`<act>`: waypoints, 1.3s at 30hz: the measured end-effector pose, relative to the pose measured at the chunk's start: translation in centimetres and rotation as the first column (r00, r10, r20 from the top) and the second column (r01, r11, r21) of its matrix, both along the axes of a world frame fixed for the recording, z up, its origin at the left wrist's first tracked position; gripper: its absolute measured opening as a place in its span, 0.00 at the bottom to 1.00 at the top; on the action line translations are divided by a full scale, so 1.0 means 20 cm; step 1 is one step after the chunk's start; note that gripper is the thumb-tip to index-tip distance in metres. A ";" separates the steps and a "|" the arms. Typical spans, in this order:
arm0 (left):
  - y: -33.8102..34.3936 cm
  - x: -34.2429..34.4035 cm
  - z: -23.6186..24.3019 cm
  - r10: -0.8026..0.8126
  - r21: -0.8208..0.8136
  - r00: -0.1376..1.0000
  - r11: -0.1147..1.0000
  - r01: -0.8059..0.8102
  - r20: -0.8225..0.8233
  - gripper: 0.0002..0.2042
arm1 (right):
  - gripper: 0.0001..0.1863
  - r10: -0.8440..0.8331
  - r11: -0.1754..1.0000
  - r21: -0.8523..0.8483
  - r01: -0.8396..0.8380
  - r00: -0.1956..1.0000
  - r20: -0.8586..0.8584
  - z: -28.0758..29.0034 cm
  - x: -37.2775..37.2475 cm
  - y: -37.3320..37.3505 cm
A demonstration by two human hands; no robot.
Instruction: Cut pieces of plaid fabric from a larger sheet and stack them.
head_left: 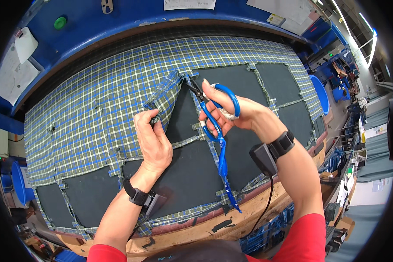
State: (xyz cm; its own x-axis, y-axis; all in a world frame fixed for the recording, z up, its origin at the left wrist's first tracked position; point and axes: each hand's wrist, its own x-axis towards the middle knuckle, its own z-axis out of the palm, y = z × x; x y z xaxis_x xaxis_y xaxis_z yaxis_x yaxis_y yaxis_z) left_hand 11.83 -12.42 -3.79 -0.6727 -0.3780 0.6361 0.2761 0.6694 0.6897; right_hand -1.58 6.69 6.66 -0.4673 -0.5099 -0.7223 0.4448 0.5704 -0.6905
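Plaid fabric (118, 78) in green, blue and white lies spread over a wide table, with dark rectangular areas showing where pieces are gone. My left hand (153, 142) pinches the near corner of a lifted plaid flap (167, 101). In my right hand (220, 111) are scissors with blue handles (236, 102), white wrapping around part of the grips. Their blades point away from me, at the flap's far corner; whether they are parted is hard to make out. A blue strap (223, 163) trails from the handles toward the table's front edge.
Narrow plaid strips (185, 143) frame the dark areas. A wooden table edge (266, 201) runs along my side, and a blue machine frame (131, 15) spans the far side. Blue tubs (321, 94) stand past both ends. A cable hangs from the device on my right wrist (264, 157).
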 end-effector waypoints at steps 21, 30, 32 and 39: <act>0.04 -0.02 0.08 -0.365 -0.442 0.922 0.810 0.385 0.132 0.15 | 0.35 0.430 0.891 0.196 -0.411 0.900 -0.068 0.04 -0.63 -0.08; 0.04 -0.01 0.08 -0.336 -0.509 0.926 0.774 0.377 0.174 0.09 | 0.30 0.544 0.833 0.195 -0.518 0.831 -0.114 -0.01 -0.76 -0.14; 0.04 -0.01 0.07 -0.332 -0.511 0.932 0.781 0.360 0.149 0.09 | 0.30 0.576 0.809 0.216 -0.546 0.811 -0.106 0.00 -0.78 -0.13; 0.03 0.01 0.06 -0.307 -0.469 0.949 0.830 0.301 0.067 0.11 | 0.29 0.662 0.741 0.328 -0.586 0.719 -0.209 0.04 -0.78 -0.16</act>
State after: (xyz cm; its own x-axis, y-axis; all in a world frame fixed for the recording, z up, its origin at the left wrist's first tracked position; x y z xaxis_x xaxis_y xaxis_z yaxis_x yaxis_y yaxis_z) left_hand 11.96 -11.76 -2.54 -0.6961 0.1887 0.6927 0.5250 0.7918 0.3119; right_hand -17.16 3.49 7.44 -0.3063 -0.6052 -0.7348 -0.2715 0.7954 -0.5419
